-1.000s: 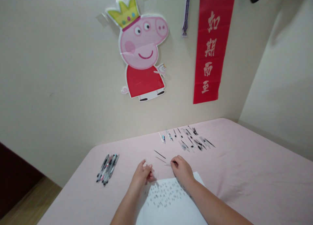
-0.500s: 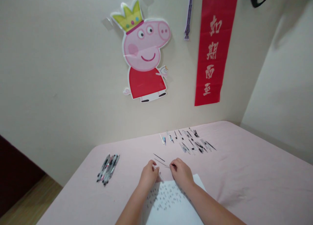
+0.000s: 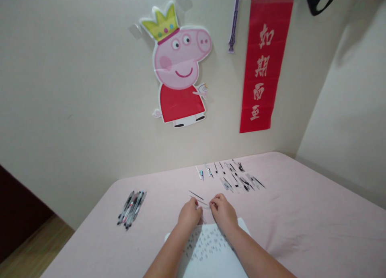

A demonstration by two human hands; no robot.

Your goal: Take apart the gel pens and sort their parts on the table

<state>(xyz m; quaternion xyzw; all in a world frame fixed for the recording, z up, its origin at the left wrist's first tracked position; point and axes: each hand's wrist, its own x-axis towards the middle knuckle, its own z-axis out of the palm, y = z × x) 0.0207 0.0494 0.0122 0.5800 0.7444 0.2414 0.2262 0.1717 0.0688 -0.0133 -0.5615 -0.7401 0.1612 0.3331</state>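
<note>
My left hand [image 3: 189,213] is closed, its fingertips on a clear pen barrel [image 3: 204,219] that is faint and partly hidden. Close by on the right, my right hand [image 3: 223,210] is pinched shut, and whatever sits in its fingertips is too small to name. Just beyond the fingers a dark pen refill [image 3: 196,195] lies on the pink cloth [image 3: 169,201]. A thin, paler stick [image 3: 200,200] rests beside it, reaching toward the right fingertips. Under my wrists is a white sheet of paper [image 3: 211,266] with rows of dark handwritten marks.
At the left lies a bundle of pens [image 3: 132,209]. Toward the wall, several taken-apart pens [image 3: 245,183], with refills, caps and clear barrels, are spread in rows. The wall carries a pig cutout [image 3: 182,105] and a red banner [image 3: 265,68].
My left hand has shifted right, nearer to my right hand, with the clear barrel. The right hand has hardly moved, and the camera view has tilted slightly.
</note>
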